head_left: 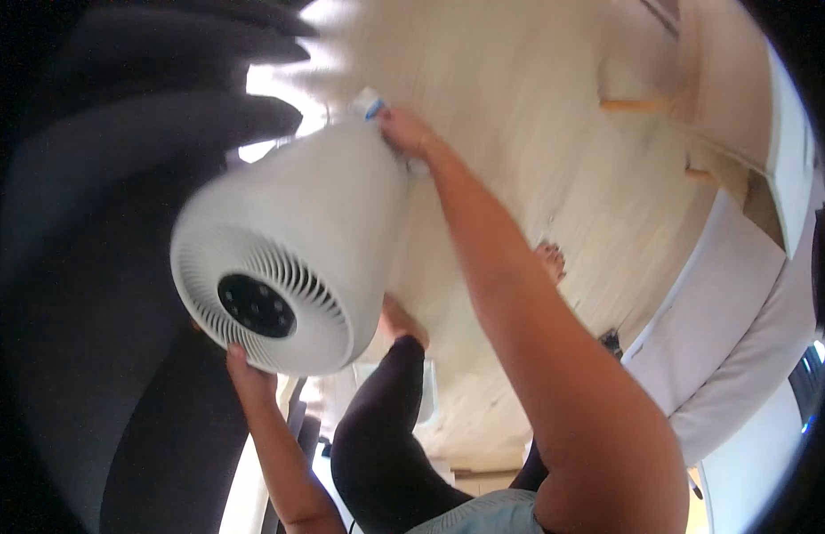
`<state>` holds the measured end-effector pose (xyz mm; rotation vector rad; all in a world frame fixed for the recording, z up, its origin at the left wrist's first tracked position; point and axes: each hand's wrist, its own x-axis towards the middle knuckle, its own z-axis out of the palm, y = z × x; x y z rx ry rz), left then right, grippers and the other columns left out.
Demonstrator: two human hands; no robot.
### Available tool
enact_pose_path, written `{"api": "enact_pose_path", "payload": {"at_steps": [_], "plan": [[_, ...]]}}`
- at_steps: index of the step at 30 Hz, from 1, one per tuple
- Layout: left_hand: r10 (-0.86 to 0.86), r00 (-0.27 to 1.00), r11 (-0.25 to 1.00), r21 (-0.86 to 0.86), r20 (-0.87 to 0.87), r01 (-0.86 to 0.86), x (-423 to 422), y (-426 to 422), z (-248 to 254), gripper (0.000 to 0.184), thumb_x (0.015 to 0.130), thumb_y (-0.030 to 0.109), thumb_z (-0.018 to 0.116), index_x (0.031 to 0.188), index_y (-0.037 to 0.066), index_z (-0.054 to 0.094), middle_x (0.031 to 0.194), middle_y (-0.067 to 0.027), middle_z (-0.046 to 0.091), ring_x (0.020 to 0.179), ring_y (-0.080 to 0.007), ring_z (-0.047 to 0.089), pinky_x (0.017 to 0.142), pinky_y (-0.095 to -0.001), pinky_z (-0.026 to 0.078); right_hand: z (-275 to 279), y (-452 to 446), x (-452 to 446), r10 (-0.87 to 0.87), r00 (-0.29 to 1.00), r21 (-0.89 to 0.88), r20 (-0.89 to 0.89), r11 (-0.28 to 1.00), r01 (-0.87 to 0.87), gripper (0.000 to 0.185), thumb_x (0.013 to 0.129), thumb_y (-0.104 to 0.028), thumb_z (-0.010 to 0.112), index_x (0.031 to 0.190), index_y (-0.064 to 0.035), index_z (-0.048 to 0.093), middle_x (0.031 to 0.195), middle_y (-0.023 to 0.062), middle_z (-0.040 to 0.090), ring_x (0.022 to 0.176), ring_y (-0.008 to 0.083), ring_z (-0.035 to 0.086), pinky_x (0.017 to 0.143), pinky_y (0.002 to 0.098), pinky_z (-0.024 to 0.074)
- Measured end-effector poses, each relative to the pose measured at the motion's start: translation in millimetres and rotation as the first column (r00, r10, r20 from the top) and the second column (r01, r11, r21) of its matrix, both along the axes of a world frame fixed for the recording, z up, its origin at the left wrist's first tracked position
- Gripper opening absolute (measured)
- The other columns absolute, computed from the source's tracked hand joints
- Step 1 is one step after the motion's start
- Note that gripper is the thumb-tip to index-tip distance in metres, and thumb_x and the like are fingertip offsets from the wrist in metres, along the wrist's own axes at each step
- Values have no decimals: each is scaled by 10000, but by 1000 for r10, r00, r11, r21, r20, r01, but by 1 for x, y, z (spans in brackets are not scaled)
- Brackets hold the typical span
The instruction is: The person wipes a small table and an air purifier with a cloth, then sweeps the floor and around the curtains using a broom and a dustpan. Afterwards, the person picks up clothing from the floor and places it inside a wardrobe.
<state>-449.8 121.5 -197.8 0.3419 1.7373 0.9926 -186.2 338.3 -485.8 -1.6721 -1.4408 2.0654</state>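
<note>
Apparently, left hand point(252, 377) and right hand point(406, 133) grip the white appliance point(314, 200), panel symbols point(256, 305) illegible.

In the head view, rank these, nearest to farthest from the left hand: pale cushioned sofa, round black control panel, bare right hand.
1. Control panel, just above the left hand.
2. Right hand, upper centre.
3. Sofa, far right.

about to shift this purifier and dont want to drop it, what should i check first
1. Left hand on the purifier's vented end: ok
2. Right hand at its other end: ok
3. Purifier upright: not ok, tilted
4. Far end resting on the floor: cannot tell
5. Nearest foot out from under it: cannot tell
6. Blue-and-white item by right hand secure: cannot tell, blurred
</note>
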Motion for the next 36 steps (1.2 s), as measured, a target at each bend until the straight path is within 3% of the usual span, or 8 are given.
{"api": "enact_pose_path", "payload": {"at_steps": [7, 9, 12, 15, 19, 21, 24, 36], "plan": [[-52, 994, 998, 50, 101, 47, -37, -43, -23, 786, 646, 492, 653, 1199, -3, 393, 1158, -103, 482, 1053, -245, 490, 915, -384, 398, -29, -52, -9, -341, 940, -44, 21, 939, 341, 629, 754, -506, 431, 1174, -40, 472, 1187, 197, 482, 1111, 330, 451, 918, 365, 348], [3, 983, 1000, 21, 185, -7, -31, -36, -26, 760, 624, 470, 688, 1169, 10, 428, 1118, -102, 508, 1015, -243, 515, 890, -376, 421, 14, -57, 2, -486, 849, -343, -206, 849, 403, 573, 793, -493, 433, 1143, -40, 456, 1168, 143, 493, 1071, 254, 463, 849, 406, 378], [-6, 984, 999, 39, 180, -1, -46, -50, -39, 759, 633, 503, 667, 1184, 40, 425, 1138, -87, 500, 1032, -241, 501, 896, -381, 415, 60, -75, 14, -519, 849, -584, 99, 661, 472, 722, 763, -550, 480, 1267, -56, 326, 1250, 119, 419, 1182, 258, 360, 915, 421, 334], [-73, 982, 997, 27, 176, 70, -58, -56, -40, 761, 648, 521, 646, 1203, 56, 414, 1152, -76, 506, 1039, -240, 503, 900, -397, 413, 54, -109, 24, -718, 696, -654, -23, 537, 532, 748, 763, -564, 485, 1278, -65, 273, 1290, 107, 366, 1195, 242, 331, 912, 443, 334], [-5, 974, 1000, -24, 227, 11, -54, -48, -41, 693, 650, 420, 670, 1183, 49, 429, 1142, -91, 513, 1048, -248, 497, 913, -395, 403, 5, -128, 18, -782, 585, -577, -215, 585, 570, 662, 776, -511, 514, 1234, -67, 333, 1223, 98, 433, 1122, 235, 406, 887, 392, 362], [88, 962, 996, -53, 257, -77, -35, -41, -36, 589, 672, 324, 662, 1115, -14, 469, 1086, -93, 526, 997, -239, 519, 891, -385, 411, 35, -125, 32, -880, 385, -419, -278, 472, 775, 562, 794, -426, 536, 1188, -64, 365, 1127, 101, 493, 1026, 217, 470, 852, 349, 383], [133, 971, 987, -115, 201, -112, 13, -36, -37, 600, 666, 222, 679, 1160, 2, 418, 1081, -79, 514, 984, -240, 515, 881, -380, 411, 69, -104, 85, -908, 389, -344, -156, 419, 840, 478, 802, -366, 546, 1132, -53, 399, 1024, 95, 524, 935, 190, 501, 824, 331, 395], [-341, 925, 939, 118, 169, 324, 200, 197, -5, 621, 750, 144, 620, 1258, 18, 288, 1089, -95, 468, 982, -196, 490, 845, -322, 413, 104, 13, 266, -898, 161, -335, -410, 312, 889, 542, 811, -478, 431, 1164, -68, 444, 1137, 100, 504, 1010, 206, 497, 846, 337, 399]]}}
